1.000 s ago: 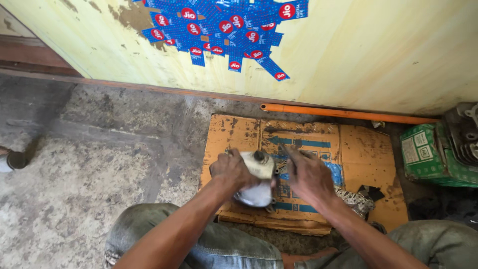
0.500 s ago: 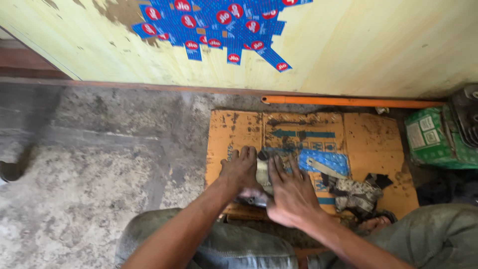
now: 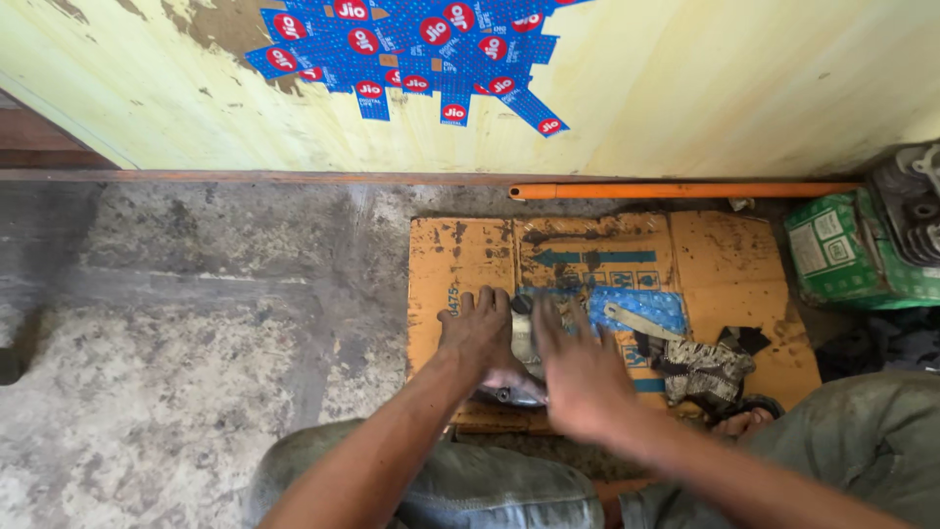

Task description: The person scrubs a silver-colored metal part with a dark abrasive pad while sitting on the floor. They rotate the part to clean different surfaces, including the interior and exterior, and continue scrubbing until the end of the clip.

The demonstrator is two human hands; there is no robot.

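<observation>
My knees, in dusty grey trousers (image 3: 509, 490), fill the bottom of the view, and both forearms reach forward from them. My left hand (image 3: 478, 333) lies palm down, fingers spread, pressing on a small grey metal part (image 3: 521, 338) that sits on the flattened cardboard box (image 3: 460, 255). My right hand (image 3: 580, 377) is just beside it, fingers stretched flat and blurred, covering the right side of the same metal part; only a pale strip between my hands and a dark rounded end below my left palm show. Neither hand is wrapped round the part: the left is flat on it, and whether the right actually touches it I cannot tell through the blur.

Just right of my right hand, on the cardboard, lie a light metal strip (image 3: 636, 321) on a blue printed patch, and a crumpled patterned rag (image 3: 707, 367) with a dark scrap next to it. My bare toes (image 3: 742, 423) rest at the near edge of the sheet.

Left of the cardboard is rough, stained concrete floor (image 3: 196, 323). Beyond the cardboard an orange pipe (image 3: 676, 190) lies along the foot of the wall. At the far right stand a green carton (image 3: 847, 250) and a grey finned engine part (image 3: 911, 211). The yellow wall (image 3: 734, 78) carries a cluster of blue stickers (image 3: 411, 59).
</observation>
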